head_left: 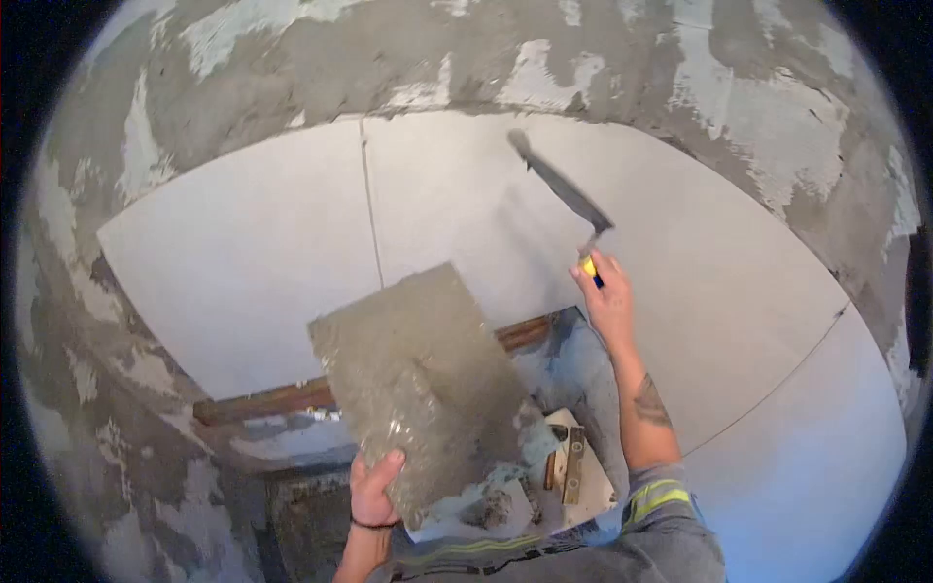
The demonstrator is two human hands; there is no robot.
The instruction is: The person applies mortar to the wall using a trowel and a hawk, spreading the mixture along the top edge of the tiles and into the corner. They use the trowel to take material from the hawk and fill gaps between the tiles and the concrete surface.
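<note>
My left hand (372, 491) grips the lower edge of a rectangular tile (423, 384) whose face is smeared with grey mortar; the tile is tilted up in front of me. My right hand (607, 296) is raised higher and to the right, shut on the yellow-and-blue handle of a trowel (564, 189). The trowel's grey blade points up and to the left, over the pale tiles (253, 253) set on the wall. The two hands are apart, the trowel clear of the held tile.
Large pale tiles cover the middle of the wall, with rough grey mortar (243, 68) around them. A wooden batten (282, 398) runs under the lower tile edge. Below lie a small level (573, 464) and mortar scraps on a white board (593, 486).
</note>
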